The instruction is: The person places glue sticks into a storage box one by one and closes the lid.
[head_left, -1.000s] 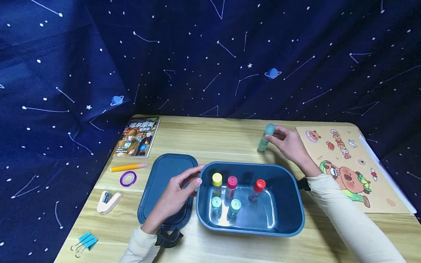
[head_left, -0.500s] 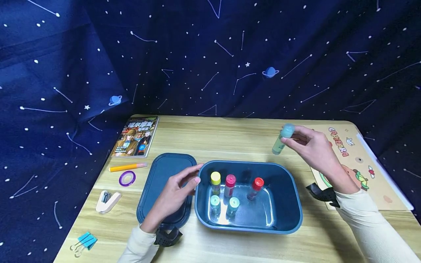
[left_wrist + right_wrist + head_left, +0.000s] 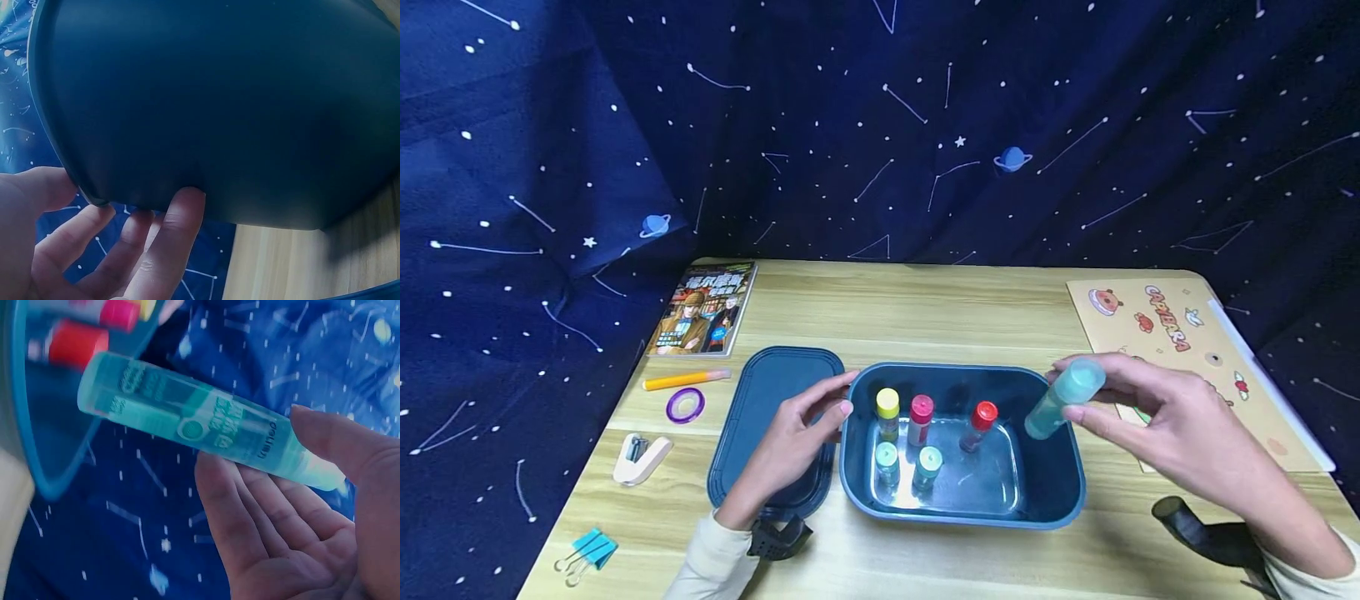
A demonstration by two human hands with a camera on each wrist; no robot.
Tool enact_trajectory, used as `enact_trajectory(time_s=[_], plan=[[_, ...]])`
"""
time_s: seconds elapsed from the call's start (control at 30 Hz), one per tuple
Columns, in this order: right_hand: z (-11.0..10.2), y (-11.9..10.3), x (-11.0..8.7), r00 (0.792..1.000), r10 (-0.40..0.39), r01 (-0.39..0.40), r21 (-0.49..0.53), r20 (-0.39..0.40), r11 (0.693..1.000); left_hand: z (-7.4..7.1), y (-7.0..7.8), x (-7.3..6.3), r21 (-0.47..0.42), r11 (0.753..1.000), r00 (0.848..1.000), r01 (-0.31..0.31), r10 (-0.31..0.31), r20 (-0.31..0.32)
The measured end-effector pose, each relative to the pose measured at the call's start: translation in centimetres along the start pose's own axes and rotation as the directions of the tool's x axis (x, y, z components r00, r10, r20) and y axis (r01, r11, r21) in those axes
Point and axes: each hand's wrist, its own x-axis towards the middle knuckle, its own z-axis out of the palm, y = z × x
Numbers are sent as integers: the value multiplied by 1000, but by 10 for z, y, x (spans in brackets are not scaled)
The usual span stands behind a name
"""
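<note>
My right hand (image 3: 1157, 417) pinches a teal translucent glue bottle (image 3: 1065, 398) between thumb and fingers, tilted over the right end of a dark blue box (image 3: 962, 522). In the right wrist view the bottle (image 3: 194, 419) shows printed lettering, its lower end toward the box. Inside the box stand a yellow-capped bottle (image 3: 887, 414), a pink-capped one (image 3: 921, 419), a red-capped one (image 3: 978, 425) and two teal-capped ones (image 3: 887, 462). My left hand (image 3: 793, 437) touches the box's outer left side near the far corner; its fingertips (image 3: 189, 197) lie against the outer wall.
A dark blue lid (image 3: 778, 400) lies left of the box, partly under my left forearm. Farther left are a book (image 3: 703, 312), an orange pen (image 3: 681, 381), a purple ring of tape (image 3: 686, 406), a white stapler (image 3: 640, 462) and blue binder clips (image 3: 591, 550). A capybara folder (image 3: 1187, 350) lies right.
My right hand has carried the glue bottle from the table behind the box, rightward and then toward me, over the box's right end. My left hand stays at the box's left side.
</note>
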Motion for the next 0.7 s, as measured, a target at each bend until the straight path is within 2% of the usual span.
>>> enact_trajectory(time_s=[0.13, 0.3, 0.43, 0.57, 0.7], plan=[[21, -7, -11, 992, 21, -25, 33, 125, 999, -1, 0, 0, 4, 1000, 1000, -9, 8, 0], [49, -5, -20, 961, 131, -147, 50, 242, 988, 0, 1, 0, 4, 1000, 1000, -4, 4, -1], [67, -3, -23, 938, 204, -216, 12, 280, 976, 0, 1, 1, -4, 1000, 1000, -10, 10, -1], [78, -3, -23, 931, 211, -212, -26, 298, 977, -1, 1, 0, 6, 1000, 1000, -13, 13, -1], [83, -4, -19, 908, 239, -233, -58, 345, 971, -1, 1, 0, 15, 1000, 1000, -10, 10, 0]])
